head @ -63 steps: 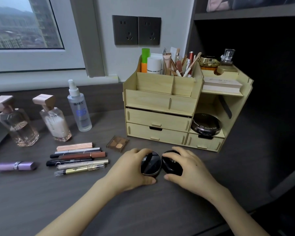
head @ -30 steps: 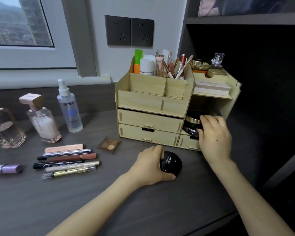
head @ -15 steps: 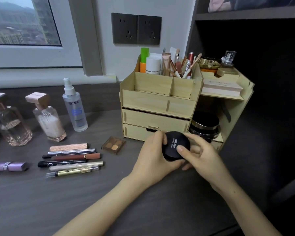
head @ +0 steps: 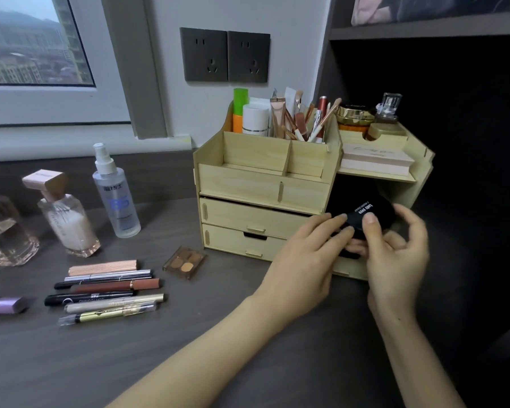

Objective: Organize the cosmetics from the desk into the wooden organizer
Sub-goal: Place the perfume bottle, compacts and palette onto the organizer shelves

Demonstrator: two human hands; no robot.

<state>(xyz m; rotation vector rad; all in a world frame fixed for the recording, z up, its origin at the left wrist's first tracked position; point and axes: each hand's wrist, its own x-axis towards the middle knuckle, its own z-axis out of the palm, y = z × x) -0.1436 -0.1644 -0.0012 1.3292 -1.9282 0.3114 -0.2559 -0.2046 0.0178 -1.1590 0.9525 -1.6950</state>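
Note:
A round black compact (head: pixel 368 212) with white lettering is held at the mouth of the open shelf on the right of the wooden organizer (head: pixel 262 187). My right hand (head: pixel 395 254) grips it, thumb on its lid and fingers beneath. The fingertips of my left hand (head: pixel 309 257) touch its left edge. The compacts deeper in that shelf are hidden behind it. On the desk lie a small eyeshadow palette (head: pixel 184 262), a row of several pens and lip sticks (head: pixel 106 293), and a purple tube (head: pixel 3 304).
A spray bottle (head: pixel 115 192) and two perfume bottles (head: pixel 65 213) stand at the left rear of the dark desk (head: pixel 71 363). The organizer's top bins hold tubes and brushes (head: pixel 292 119), with jars (head: pixel 354 114) on its right shelf. A dark cabinet wall rises on the right.
The compact has risen from the desk in front of the drawers up and right to the shelf opening. My right hand now grips it, and the left fingers have loosened to a touch.

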